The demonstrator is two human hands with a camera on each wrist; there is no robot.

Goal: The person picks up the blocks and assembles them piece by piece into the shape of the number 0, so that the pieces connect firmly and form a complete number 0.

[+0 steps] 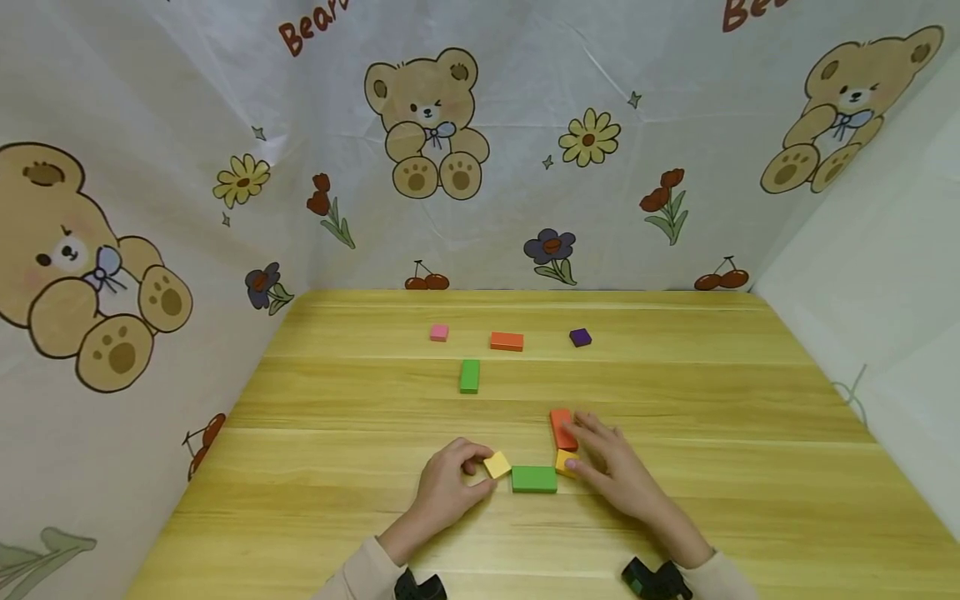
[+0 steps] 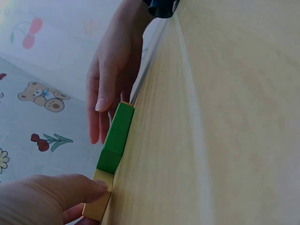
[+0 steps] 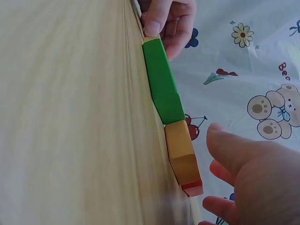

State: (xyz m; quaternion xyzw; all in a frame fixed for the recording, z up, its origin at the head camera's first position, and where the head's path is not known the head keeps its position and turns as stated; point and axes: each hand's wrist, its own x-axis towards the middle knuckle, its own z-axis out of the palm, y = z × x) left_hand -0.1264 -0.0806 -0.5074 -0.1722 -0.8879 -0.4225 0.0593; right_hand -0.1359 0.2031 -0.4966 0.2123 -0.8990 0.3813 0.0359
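My left hand [image 1: 448,487] pinches a small yellow block [image 1: 497,466] between thumb and fingers, turned at an angle by the left end of a flat green block [image 1: 534,480]. In the left wrist view the thumb lies on this yellow block [image 2: 99,202], right at the green one. An orange block [image 1: 566,463] sits at the green block's right end, and a red block [image 1: 561,428] runs away from me beyond it. Over these two reaches my right hand [image 1: 621,473], fingers loosely spread and partly covering them in the head view. The right wrist view shows its thumb apart from the orange block [image 3: 182,152].
Farther back on the wooden table [image 1: 360,400] lie a second green block [image 1: 469,377], a pink block [image 1: 439,333], an orange-red block [image 1: 507,342] and a purple block [image 1: 581,337]. A bear-print cloth [image 1: 510,183] hangs behind the table and along its left side.
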